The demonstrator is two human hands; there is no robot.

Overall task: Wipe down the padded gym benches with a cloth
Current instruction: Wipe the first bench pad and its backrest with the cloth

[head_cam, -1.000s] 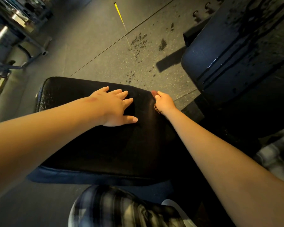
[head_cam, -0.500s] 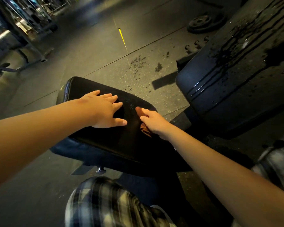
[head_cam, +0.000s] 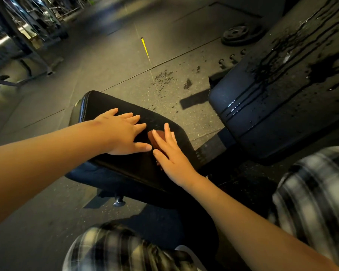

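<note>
Black padding on the seat pad (head_cam: 98, 106) is where our left hand (head_cam: 123, 133) lies flat, fingers spread. Just right of it, our right hand (head_cam: 170, 153) presses flat on the reddish-brown cloth (head_cam: 155, 136). The wet back pad (head_cam: 282, 94) slopes up at the right.

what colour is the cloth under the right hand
Reddish brown; the cloth shows in the head view, mostly covered by the right hand.

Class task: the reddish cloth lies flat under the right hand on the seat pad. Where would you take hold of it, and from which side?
Pinch the cloth's exposed far edge, beyond the right hand's fingertips, coming from above. It lies flat on the seat pad, so only that free edge offers a grip.
</note>
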